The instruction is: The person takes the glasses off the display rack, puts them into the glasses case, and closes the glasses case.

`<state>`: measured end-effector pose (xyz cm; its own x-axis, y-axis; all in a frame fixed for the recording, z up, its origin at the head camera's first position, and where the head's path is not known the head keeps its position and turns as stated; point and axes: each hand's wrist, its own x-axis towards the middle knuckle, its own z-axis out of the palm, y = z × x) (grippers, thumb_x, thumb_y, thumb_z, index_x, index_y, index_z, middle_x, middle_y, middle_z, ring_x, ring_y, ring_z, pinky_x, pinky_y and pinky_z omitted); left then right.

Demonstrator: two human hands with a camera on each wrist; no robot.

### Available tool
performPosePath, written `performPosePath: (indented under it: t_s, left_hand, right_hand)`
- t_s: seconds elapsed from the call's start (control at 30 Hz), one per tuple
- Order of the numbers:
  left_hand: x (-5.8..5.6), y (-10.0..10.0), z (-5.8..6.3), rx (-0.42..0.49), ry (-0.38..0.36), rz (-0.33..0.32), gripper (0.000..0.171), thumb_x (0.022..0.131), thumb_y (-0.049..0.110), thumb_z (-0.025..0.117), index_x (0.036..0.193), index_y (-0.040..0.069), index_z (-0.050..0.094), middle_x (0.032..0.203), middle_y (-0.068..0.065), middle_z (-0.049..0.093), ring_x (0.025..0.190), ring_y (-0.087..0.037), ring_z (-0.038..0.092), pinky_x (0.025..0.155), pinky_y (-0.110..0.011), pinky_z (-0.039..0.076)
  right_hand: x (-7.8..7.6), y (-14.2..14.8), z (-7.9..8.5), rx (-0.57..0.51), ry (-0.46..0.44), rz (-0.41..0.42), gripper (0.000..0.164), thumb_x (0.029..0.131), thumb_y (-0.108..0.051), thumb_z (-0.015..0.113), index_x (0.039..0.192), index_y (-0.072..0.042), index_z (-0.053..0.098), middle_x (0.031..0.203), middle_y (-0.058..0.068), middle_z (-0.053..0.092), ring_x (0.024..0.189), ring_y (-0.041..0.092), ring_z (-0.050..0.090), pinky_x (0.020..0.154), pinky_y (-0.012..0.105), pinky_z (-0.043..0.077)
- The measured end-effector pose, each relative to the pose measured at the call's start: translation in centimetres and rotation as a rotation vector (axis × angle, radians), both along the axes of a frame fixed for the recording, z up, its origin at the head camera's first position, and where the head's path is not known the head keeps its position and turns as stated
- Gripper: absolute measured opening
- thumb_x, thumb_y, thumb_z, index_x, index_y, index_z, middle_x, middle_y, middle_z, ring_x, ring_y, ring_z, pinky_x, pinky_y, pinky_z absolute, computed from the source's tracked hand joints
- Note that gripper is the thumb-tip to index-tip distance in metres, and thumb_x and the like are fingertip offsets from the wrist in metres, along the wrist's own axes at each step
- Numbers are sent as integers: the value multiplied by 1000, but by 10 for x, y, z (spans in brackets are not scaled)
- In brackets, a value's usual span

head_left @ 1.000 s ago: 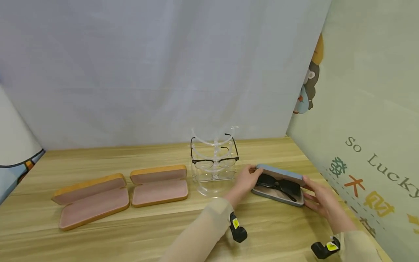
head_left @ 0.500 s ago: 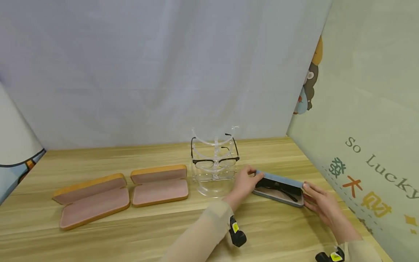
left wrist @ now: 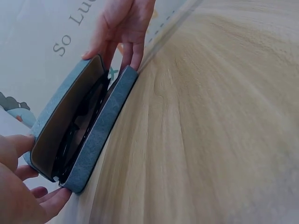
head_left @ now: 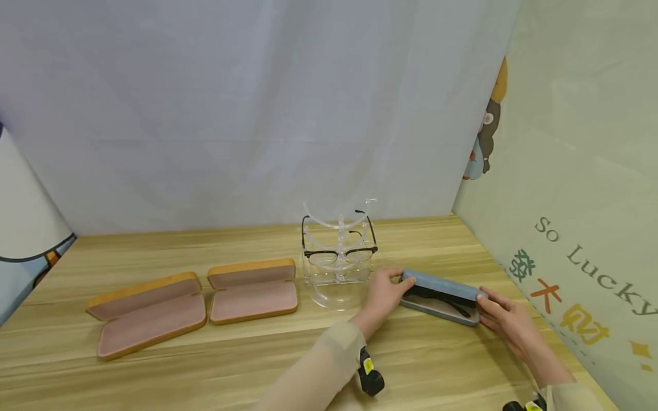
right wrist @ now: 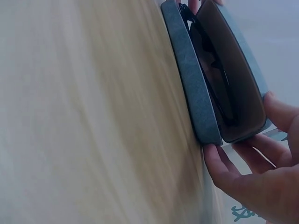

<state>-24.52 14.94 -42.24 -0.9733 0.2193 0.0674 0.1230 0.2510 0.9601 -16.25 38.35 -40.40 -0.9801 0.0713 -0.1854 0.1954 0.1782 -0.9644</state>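
A blue-grey glasses case (head_left: 442, 283) lies on the table at the right, its lid partly lowered. Inside rest dark sunglasses (head_left: 452, 303), mostly hidden under the lid in the head view. My left hand (head_left: 382, 292) grips the case's left end, thumb on the lid and fingers lower down. At the other end my right hand (head_left: 509, 319) holds it the same way, thumb (right wrist: 280, 112) against the lid and fingers by the base. Both wrist views look into the gap between lid and base, where the black frame (left wrist: 77, 123) shows.
A clear display stand (head_left: 336, 299) carries black-rimmed glasses (head_left: 341, 255) and a thin-rimmed pair (head_left: 329, 278) below. Two orange cases with pink lining, the far-left case (head_left: 154, 319) and its neighbour (head_left: 254, 299), lie with lids raised. A printed cloth (head_left: 581, 188) hangs at the right.
The blue-grey case's lid has come down towards its base under both hands, covering most of the sunglasses. The stand and the orange cases have stayed in place.
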Motion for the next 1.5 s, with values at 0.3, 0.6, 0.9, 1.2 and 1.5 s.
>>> performPosePath:
  t_s: [0.3,0.6,0.9,1.2,1.5]
  left_hand:
    - [3,0,-4,-7,70,33,37,78,19,71,108,-2,66,117,-18,59,106,-26,59,87,-32,49]
    - [5,1,-11,-6,103,37,35,73,6,73,104,-8,64,107,-21,61,98,-27,57,83,-30,49]
    - [8,-2,-9,21,-2,-36,37,78,12,70,112,-3,62,103,-12,66,94,-20,62,79,-27,51]
    - [16,-23,4,-54,-16,-74,37,81,14,65,115,1,61,119,-12,60,108,-30,55,88,-39,47]
    - [24,-59,9,-132,47,-174,30,86,18,59,113,4,62,112,-8,63,104,-26,58,84,-35,48]
  right_hand:
    - [0,1,-2,159,-1,0,72,92,-29,54,142,5,15,147,29,9,104,-1,53,85,18,47]
    - [-2,-1,-3,351,-76,-3,77,87,-35,60,144,-2,19,148,22,15,129,27,34,101,35,37]
    - [-7,-9,-2,404,-61,-10,70,90,-20,57,143,3,18,144,29,19,130,41,26,86,19,46]
    - [-11,-37,16,673,141,-86,60,91,-22,55,138,4,31,142,30,25,126,48,27,99,56,31]
    - [-17,-75,28,664,239,-111,53,91,-18,55,137,-1,37,141,24,32,126,46,28,100,56,30]
